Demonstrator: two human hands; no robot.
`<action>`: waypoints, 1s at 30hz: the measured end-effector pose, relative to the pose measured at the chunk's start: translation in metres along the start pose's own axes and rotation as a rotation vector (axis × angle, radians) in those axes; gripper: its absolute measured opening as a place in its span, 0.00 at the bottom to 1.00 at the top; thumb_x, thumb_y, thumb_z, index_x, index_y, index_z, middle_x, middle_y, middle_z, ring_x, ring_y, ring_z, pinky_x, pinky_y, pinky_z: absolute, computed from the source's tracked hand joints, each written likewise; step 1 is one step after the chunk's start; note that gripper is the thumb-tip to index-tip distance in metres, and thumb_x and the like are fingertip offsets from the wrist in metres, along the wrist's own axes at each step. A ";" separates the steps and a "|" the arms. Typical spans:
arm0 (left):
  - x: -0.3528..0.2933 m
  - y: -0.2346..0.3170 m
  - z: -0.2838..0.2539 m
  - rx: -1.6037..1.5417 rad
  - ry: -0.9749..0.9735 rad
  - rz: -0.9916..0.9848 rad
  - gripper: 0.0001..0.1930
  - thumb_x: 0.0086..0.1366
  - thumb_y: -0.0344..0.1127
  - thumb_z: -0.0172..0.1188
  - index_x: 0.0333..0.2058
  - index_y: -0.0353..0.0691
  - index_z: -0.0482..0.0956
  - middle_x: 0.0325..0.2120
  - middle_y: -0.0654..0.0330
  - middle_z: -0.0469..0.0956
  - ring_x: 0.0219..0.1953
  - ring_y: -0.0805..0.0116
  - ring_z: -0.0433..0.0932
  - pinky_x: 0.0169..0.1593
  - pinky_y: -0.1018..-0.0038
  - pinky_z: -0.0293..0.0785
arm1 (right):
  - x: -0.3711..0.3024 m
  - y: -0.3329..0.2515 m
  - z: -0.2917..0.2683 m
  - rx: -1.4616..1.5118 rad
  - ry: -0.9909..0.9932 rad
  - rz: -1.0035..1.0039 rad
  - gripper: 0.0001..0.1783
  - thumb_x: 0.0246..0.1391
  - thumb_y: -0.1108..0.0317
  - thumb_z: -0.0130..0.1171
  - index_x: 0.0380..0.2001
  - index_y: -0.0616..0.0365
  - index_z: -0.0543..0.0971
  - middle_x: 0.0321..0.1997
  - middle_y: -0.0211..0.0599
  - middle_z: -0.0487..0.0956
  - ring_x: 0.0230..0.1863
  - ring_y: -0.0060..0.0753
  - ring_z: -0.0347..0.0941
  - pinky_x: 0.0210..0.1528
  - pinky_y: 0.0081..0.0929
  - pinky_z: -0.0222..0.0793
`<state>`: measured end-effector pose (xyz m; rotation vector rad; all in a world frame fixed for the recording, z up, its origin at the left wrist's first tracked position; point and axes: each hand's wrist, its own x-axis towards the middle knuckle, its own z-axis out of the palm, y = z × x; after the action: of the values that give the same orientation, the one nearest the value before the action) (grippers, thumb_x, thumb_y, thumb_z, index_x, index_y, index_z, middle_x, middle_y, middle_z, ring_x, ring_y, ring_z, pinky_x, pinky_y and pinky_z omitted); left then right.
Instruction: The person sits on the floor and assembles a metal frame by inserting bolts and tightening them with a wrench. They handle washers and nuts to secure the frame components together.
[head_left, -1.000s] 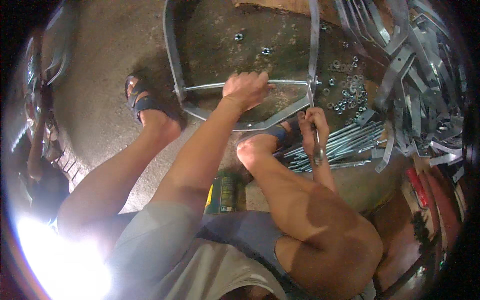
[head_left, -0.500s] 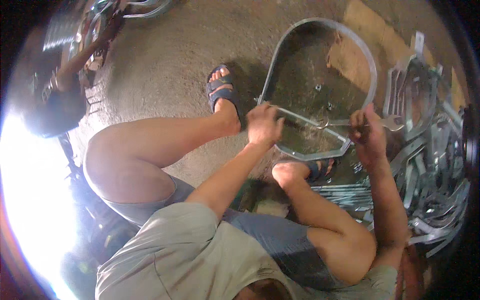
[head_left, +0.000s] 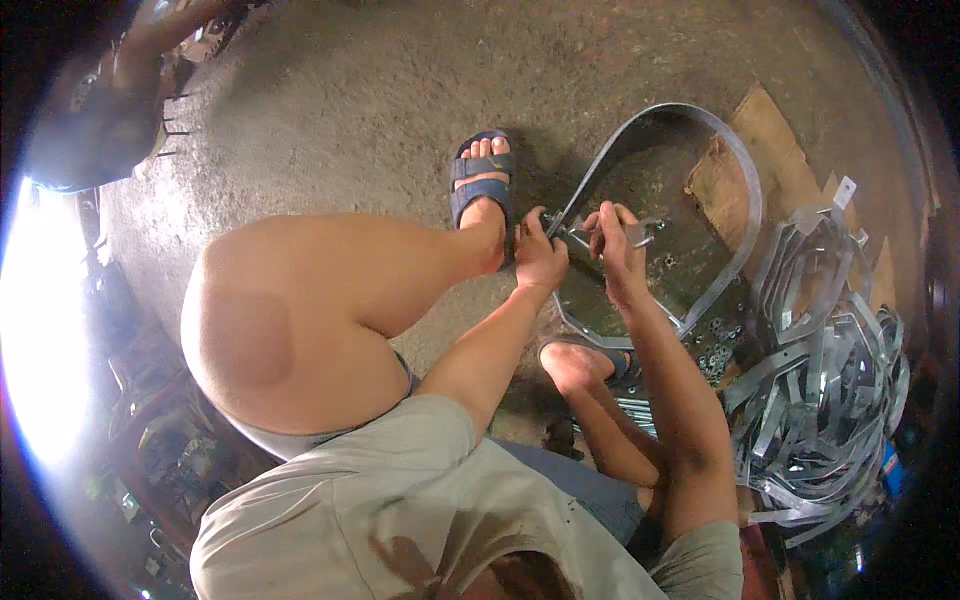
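Note:
A large teardrop-shaped hoop of flat grey metal band (head_left: 757, 190) stands before me, its rounded end away from me and its bent end near my right foot. My left hand (head_left: 540, 258) is closed on the hoop's left side, where a thin rod crosses it. Just right of it, inside the hoop, my right hand (head_left: 622, 258) holds a metal wrench (head_left: 647, 236), whose open jaw sticks out past the fingers. The wrench's other end lies toward the left hand, and its exact seat on the rod cannot be made out.
A tangled heap of bent metal strips (head_left: 820, 400) lies at the right. Flattened cardboard (head_left: 775, 150) is beyond the hoop. Scattered nuts (head_left: 715, 350) and a bundle of rods (head_left: 638, 412) lie by my right foot. Another person's arm (head_left: 140, 50) shows at the upper left.
My right hand has moved left with the wrench, from the hoop's right side to near my left hand. The left hand now grips the hoop's left side. The view has shifted a little.

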<state>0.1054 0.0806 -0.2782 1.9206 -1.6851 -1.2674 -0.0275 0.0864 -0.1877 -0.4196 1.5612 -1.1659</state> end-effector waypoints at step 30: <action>0.004 -0.026 0.018 0.129 0.031 0.228 0.35 0.52 0.25 0.59 0.61 0.39 0.61 0.52 0.46 0.68 0.56 0.43 0.65 0.61 0.53 0.62 | -0.026 0.060 0.010 -0.378 -0.070 -0.449 0.09 0.50 0.73 0.62 0.34 0.62 0.73 0.31 0.46 0.72 0.33 0.48 0.71 0.37 0.34 0.69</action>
<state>0.1084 0.0901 -0.3092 1.7439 -1.9475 -1.0623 0.0080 0.1290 -0.2233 -1.0945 1.6757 -1.1670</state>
